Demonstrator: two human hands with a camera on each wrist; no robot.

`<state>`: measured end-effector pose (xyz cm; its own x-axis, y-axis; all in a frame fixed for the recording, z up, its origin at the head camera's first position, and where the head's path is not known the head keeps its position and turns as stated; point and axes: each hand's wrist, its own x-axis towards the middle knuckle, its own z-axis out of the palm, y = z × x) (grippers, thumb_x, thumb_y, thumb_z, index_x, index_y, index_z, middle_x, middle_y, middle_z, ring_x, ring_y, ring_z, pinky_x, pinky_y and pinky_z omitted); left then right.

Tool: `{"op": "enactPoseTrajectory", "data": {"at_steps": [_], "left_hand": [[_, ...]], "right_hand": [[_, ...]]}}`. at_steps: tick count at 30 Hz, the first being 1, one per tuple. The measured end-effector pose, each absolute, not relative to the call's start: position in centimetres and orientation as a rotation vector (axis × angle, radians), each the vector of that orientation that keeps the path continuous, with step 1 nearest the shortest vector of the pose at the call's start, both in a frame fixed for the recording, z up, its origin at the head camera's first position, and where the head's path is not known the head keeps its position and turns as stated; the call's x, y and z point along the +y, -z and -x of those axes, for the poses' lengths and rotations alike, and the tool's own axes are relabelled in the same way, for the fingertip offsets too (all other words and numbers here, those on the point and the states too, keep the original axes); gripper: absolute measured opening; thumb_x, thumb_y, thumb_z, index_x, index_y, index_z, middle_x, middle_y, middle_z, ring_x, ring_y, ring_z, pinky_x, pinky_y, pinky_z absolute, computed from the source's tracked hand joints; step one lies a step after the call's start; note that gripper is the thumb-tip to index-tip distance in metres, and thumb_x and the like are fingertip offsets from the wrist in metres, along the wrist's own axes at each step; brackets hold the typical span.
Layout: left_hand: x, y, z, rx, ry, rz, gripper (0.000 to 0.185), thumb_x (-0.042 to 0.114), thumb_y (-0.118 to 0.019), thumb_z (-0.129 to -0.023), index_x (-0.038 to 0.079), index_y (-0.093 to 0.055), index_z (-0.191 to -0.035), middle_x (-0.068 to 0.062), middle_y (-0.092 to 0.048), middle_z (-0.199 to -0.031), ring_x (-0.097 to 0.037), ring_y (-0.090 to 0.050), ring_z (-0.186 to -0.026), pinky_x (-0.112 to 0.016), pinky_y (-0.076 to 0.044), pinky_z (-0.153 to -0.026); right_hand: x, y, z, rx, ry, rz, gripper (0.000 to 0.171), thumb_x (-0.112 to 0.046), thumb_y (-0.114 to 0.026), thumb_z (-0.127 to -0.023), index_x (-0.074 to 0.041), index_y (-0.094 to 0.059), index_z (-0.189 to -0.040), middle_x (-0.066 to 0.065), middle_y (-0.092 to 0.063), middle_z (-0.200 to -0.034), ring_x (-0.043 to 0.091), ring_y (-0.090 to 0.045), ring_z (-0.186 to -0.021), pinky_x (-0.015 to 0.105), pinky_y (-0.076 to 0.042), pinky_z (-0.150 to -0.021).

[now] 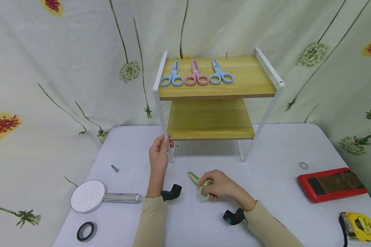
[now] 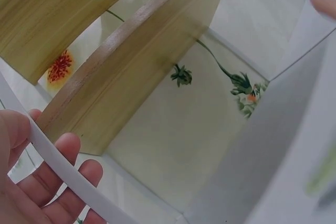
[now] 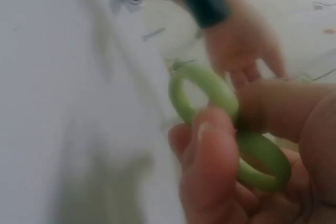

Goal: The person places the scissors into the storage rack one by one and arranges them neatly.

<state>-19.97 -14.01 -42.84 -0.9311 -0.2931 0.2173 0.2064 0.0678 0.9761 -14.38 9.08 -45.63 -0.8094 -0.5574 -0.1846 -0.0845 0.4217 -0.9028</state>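
A two-tier wooden shelf (image 1: 247, 77) with white side frames stands at the back of the table. My left hand (image 1: 158, 156) grips its left front leg (image 2: 65, 166), with fingers curled round the white strip just beside the lower board (image 1: 210, 120). In front of the shelf, my right hand (image 1: 221, 185) pinches a pair of green scissors (image 1: 193, 177) by the handle loops (image 3: 210, 93), blades pointing up and left toward the shelf. On the top board lie blue scissors (image 1: 175, 76), pink scissors (image 1: 195, 73) and another blue pair (image 1: 217, 72) in a row.
At the left lie a shower head (image 1: 88, 196), a bolt (image 1: 114, 168) and a black tape roll (image 1: 86, 231). On the right are a red device (image 1: 332, 184), a washer (image 1: 303, 165) and a yellow tape measure (image 1: 360, 226). Flowered cloth (image 1: 65, 154) hangs behind the table.
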Motion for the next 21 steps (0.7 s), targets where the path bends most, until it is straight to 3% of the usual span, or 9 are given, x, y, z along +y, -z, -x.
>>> {"op": "enactPoseTrajectory", "data": {"at_steps": [3,6,10,14,18,21], "left_hand": [[-14.1,42.8,20.1,-2.004,1.918,-0.088,0.026,0.013,-0.05,-0.107,-0.001,-0.067,-0.12,-0.001,-0.07,-0.088,-0.005,-0.065,-0.087,-0.033,-0.046,-0.092],[-14.2,42.9,20.2,-1.999,1.917,-0.086,0.026,0.013,-0.05,-0.107,-0.002,-0.067,-0.121,-0.003,-0.07,-0.088,-0.006,-0.065,-0.086,-0.034,-0.046,-0.093],[-14.2,43.0,20.1,-1.993,1.925,-0.084,0.027,0.011,-0.05,-0.107,-0.003,-0.067,-0.121,-0.005,-0.07,-0.09,-0.005,-0.065,-0.085,-0.035,-0.046,-0.094],[-14.2,43.0,20.1,-1.992,1.93,-0.077,0.027,0.012,-0.05,-0.107,-0.003,-0.066,-0.121,0.002,-0.069,-0.087,-0.004,-0.065,-0.086,-0.038,-0.046,-0.096],[-14.2,43.0,20.2,-1.982,1.937,-0.076,0.027,0.012,-0.05,-0.107,-0.002,-0.066,-0.122,0.009,-0.068,-0.085,-0.004,-0.065,-0.086,-0.039,-0.045,-0.097],[-14.1,43.1,20.1,-1.983,1.944,-0.084,0.027,0.012,-0.05,-0.107,-0.003,-0.066,-0.123,0.007,-0.068,-0.086,-0.004,-0.065,-0.086,-0.039,-0.045,-0.099]], "right_hand": [[11.9,42.6,15.1,2.162,1.479,0.637,0.022,-0.005,-0.067,-0.089,0.005,-0.071,-0.108,0.001,-0.062,-0.066,0.008,-0.055,-0.051,0.028,-0.051,-0.05],[14.6,38.0,15.4,2.194,1.538,0.858,0.024,-0.001,-0.066,-0.091,0.008,-0.069,-0.113,0.002,-0.059,-0.067,0.008,-0.052,-0.056,0.028,-0.047,-0.053],[17.6,31.6,15.0,2.235,1.607,1.171,0.033,0.008,-0.069,-0.088,0.005,-0.067,-0.12,0.001,-0.053,-0.075,0.012,-0.047,-0.07,0.027,-0.04,-0.056],[19.2,25.9,15.3,2.284,1.693,1.412,0.047,0.014,-0.072,-0.083,0.0,-0.067,-0.127,-0.001,-0.056,-0.085,0.014,-0.046,-0.08,0.027,-0.038,-0.061],[19.6,21.3,16.8,2.594,1.631,1.407,0.049,0.014,-0.075,-0.081,0.007,-0.066,-0.128,-0.001,-0.06,-0.088,0.012,-0.048,-0.079,0.022,-0.037,-0.059],[19.7,18.7,18.3,2.947,1.352,1.152,0.049,0.004,-0.077,-0.085,0.004,-0.064,-0.132,0.002,-0.063,-0.096,0.01,-0.05,-0.081,0.018,-0.037,-0.062]]}}
